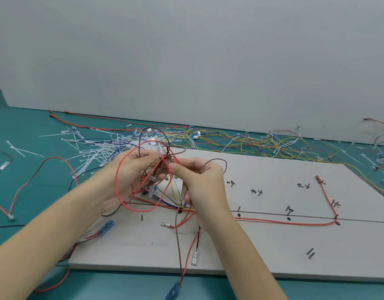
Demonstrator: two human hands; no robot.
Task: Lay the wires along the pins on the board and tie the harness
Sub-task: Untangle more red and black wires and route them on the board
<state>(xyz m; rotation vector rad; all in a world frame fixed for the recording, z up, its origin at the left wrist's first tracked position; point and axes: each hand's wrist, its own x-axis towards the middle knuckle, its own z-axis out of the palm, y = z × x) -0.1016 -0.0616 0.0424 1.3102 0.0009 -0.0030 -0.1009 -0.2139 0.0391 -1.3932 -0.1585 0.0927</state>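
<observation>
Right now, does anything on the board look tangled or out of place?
Yes: the left hand and right hand hold a knotted clump of red and brown wires above the grey board, not along its pins.

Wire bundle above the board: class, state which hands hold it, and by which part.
Both hands. The left hand grips the wire bundle around its tangled loops; the right hand pinches wires near the white connector.
</observation>
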